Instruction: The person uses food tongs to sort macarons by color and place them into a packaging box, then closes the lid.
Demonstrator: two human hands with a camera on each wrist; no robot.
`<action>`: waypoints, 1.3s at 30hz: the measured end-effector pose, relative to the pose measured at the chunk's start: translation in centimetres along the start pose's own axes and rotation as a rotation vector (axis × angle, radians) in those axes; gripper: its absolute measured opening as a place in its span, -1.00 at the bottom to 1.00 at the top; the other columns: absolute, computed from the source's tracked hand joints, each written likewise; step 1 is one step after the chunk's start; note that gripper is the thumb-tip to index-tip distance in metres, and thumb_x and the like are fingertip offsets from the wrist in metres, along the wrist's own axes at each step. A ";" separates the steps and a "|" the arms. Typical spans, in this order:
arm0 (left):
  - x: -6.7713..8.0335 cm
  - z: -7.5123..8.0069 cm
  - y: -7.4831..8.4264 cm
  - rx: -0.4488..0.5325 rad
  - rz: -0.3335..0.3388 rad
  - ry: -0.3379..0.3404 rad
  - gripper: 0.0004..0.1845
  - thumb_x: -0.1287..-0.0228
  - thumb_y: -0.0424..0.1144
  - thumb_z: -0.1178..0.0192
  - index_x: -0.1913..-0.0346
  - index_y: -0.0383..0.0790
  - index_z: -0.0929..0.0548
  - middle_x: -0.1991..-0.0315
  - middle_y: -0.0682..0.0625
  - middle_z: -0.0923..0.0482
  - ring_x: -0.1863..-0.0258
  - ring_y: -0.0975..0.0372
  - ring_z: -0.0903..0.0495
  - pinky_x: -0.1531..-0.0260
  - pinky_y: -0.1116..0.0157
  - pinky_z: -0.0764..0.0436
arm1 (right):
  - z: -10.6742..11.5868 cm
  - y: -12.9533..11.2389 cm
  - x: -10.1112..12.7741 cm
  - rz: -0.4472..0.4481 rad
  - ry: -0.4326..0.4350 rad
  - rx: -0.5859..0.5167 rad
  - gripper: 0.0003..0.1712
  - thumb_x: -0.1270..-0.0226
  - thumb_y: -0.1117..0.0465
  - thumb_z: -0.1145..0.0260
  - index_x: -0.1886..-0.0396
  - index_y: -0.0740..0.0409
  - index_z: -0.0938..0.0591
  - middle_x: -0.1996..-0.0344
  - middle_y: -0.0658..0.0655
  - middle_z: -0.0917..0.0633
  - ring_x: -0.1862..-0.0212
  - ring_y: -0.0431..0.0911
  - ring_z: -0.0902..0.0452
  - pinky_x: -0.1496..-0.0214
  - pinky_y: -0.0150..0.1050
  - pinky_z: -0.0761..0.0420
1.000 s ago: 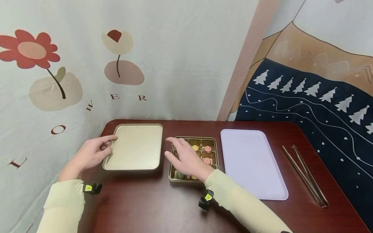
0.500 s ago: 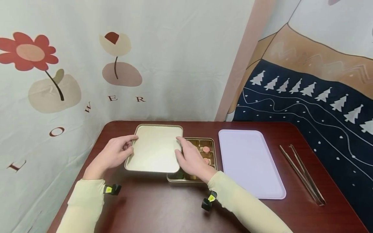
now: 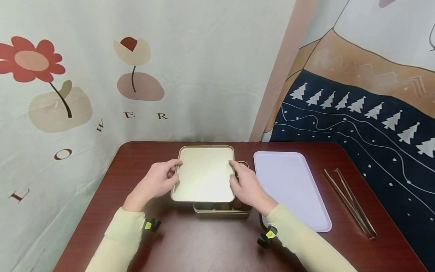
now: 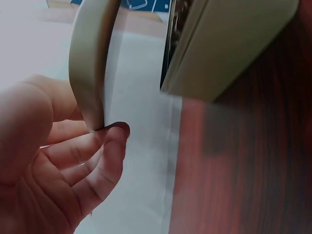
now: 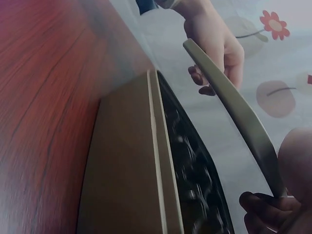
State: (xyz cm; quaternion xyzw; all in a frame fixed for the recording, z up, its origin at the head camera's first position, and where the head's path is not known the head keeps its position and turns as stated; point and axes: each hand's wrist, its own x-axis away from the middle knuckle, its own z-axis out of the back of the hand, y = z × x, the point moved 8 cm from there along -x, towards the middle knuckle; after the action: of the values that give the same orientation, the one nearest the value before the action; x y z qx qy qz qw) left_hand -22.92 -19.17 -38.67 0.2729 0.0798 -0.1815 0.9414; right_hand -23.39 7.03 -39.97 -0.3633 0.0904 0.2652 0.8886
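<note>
Lid [image 3: 205,174] held above box [image 3: 222,209], apart from it, covering most of it in head view; only box front edge & a strip of contents show, sweets too dim to ID; L hand [image 3: 157,183] pinches lid's left edge, thumb on top, fingers [image 4: 105,146] curled under; R hand [image 3: 249,187] grips right edge likewise, fingertips partly cut off in wrist view; box sits mid worktop [image 3: 190,245]; tray [image 3: 292,189] just right; tongs [image 3: 350,202] further right.
</note>
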 end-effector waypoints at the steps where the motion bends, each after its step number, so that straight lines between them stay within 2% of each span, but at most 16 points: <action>1: -0.1 -0.3 0.3 0.013 0.000 0.007 -0.62 -0.26 -0.45 -0.19 -0.14 -0.37 -0.69 0.41 0.09 -0.52 0.43 0.31 -0.51 0.37 0.31 -0.55 | 0.3 0.3 0.2 0.003 0.003 0.007 -0.43 -0.50 0.33 -0.15 -0.46 0.39 -0.46 -0.29 0.36 -0.63 -0.15 0.09 -0.64 -0.22 0.07 -0.71; 6: -0.8 -1.6 2.1 0.080 -0.014 0.022 -0.63 -0.25 -0.43 -0.22 -0.12 -0.34 -0.71 0.40 0.10 -0.53 0.42 0.32 -0.56 0.35 0.33 -0.62 | 2.1 1.8 1.4 -0.015 0.009 0.024 -0.44 -0.49 0.34 -0.17 -0.44 0.40 -0.47 -0.31 0.37 -0.61 -0.21 0.12 -0.63 -0.25 0.09 -0.69; 10: -1.1 -2.4 3.3 0.113 -0.023 0.020 -0.64 -0.23 -0.41 -0.23 -0.10 -0.31 -0.73 0.38 0.10 -0.56 0.40 0.34 -0.59 0.33 0.31 -0.66 | 3.2 2.9 2.3 -0.047 -0.003 0.016 -0.43 -0.49 0.35 -0.17 -0.45 0.39 -0.47 -0.34 0.37 -0.60 -0.18 0.10 -0.66 -0.19 0.06 -0.73; 17: -1.4 -3.1 4.2 0.144 -0.013 0.002 -0.62 -0.23 -0.38 -0.25 -0.12 -0.29 -0.73 0.33 0.07 -0.62 0.38 0.33 -0.61 0.32 0.32 -0.68 | 4.3 4.0 3.2 -0.089 -0.021 -0.010 -0.43 -0.50 0.33 -0.18 -0.47 0.37 -0.47 -0.35 0.34 -0.60 -0.09 0.05 -0.70 -0.11 -0.02 -0.78; 24: -1.5 -3.1 4.5 0.158 -0.032 0.027 -0.63 -0.22 -0.38 -0.25 -0.11 -0.29 -0.74 0.35 0.08 -0.64 0.40 0.34 -0.62 0.31 0.17 -0.75 | 4.5 4.2 3.2 -0.084 -0.029 -0.014 -0.43 -0.51 0.32 -0.18 -0.47 0.35 -0.47 -0.30 0.32 -0.63 -0.01 0.00 -0.71 -0.02 -0.07 -0.80; 30: -1.5 -3.0 4.4 0.159 -0.030 0.045 -0.64 -0.20 -0.35 -0.29 -0.08 -0.22 -0.76 0.33 0.07 -0.68 0.41 0.37 -0.64 0.30 0.26 -0.75 | 4.7 4.5 3.2 -0.084 -0.042 -0.027 -0.43 -0.51 0.31 -0.20 -0.47 0.31 -0.48 -0.24 0.29 -0.67 0.05 -0.04 -0.73 0.02 -0.12 -0.81; 34: -1.4 -2.8 4.2 0.230 -0.007 0.043 -0.66 -0.21 -0.33 -0.33 -0.08 -0.19 -0.77 0.31 0.08 -0.71 0.41 0.34 -0.64 0.31 0.28 -0.76 | 5.1 4.6 3.1 -0.089 -0.045 -0.063 -0.44 -0.51 0.30 -0.21 -0.46 0.28 -0.50 -0.12 0.24 -0.73 0.06 -0.04 -0.72 0.01 -0.08 -0.80; 36: -1.3 -2.6 4.0 0.280 0.009 0.041 -0.67 -0.26 -0.35 -0.29 -0.08 -0.17 -0.78 0.30 0.09 -0.72 0.41 0.32 -0.63 0.34 0.32 -0.73 | 5.4 4.7 3.1 -0.107 -0.052 -0.098 -0.47 -0.55 0.30 -0.17 -0.46 0.26 -0.51 -0.17 0.23 -0.72 -0.02 -0.01 -0.71 -0.08 -0.02 -0.77; 39: -1.2 -2.2 3.8 0.345 0.019 0.046 -0.63 -0.33 -0.43 -0.12 -0.08 -0.13 -0.80 0.30 0.09 -0.74 0.39 0.30 -0.65 0.37 0.38 -0.62 | 5.7 5.0 3.1 -0.138 -0.070 -0.162 -0.50 -0.61 0.33 -0.04 -0.45 0.24 -0.54 -0.30 0.21 -0.66 -0.12 0.01 -0.67 -0.17 0.02 -0.74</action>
State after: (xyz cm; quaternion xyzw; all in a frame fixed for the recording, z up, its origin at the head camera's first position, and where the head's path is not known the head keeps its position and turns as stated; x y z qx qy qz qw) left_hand -22.72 -14.67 -38.34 0.4350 0.0664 -0.1775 0.8803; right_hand -23.66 15.18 -39.94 -0.4300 0.0124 0.2225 0.8749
